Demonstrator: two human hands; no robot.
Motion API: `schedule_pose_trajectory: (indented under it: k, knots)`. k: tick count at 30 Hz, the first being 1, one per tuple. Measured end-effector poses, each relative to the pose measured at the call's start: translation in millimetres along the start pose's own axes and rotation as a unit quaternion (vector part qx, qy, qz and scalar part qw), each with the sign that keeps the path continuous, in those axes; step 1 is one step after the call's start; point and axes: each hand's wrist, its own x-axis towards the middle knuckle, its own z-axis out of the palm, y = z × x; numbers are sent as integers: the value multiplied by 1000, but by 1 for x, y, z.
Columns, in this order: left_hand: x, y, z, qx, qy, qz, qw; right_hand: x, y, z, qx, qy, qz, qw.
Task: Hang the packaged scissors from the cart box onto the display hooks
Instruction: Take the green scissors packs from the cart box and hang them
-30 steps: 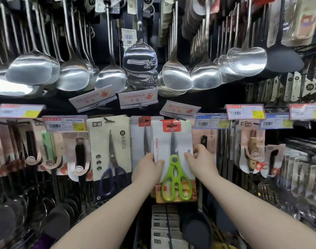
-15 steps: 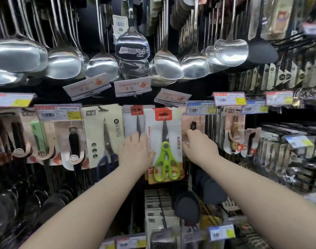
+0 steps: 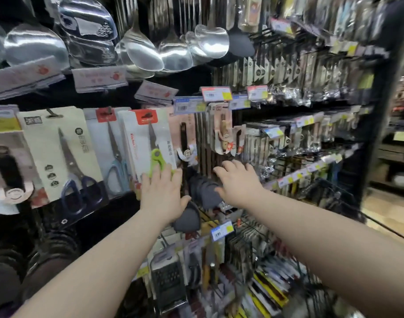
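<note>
Pressing the left hand (image 3: 164, 193) flat on the lower end of the green scissors pack (image 3: 148, 143), fingers straight, gripping nothing. Holds the right hand (image 3: 239, 182) in the air at 3 o'clock of the pack, apart from it, fingers spread and loose, empty. Finds the pack just left of centre, red tab (image 3: 147, 117) up at 12 o'clock on a hook, between a blue scissors pack (image 3: 111, 148) at 9 o'clock and a pink card (image 3: 185, 134) at 3 o'clock. Could swing or slip off on a sudden release, given a tab only half seated; cannot tell through the blur. Could also knock neighbours askew with a careless forearm. Reads "Kitchen" in red down the pack's left edge; cannot make out the rest, nor the price tags (image 3: 216, 94).
</note>
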Motion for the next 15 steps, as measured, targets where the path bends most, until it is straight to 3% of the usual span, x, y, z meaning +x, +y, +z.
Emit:
schedule_pose_trajectory:
  k: [15]
  knots:
    - [-53, 186, 3, -63, -75, 169, 981, -166, 138, 15, -38, -99, 156, 982]
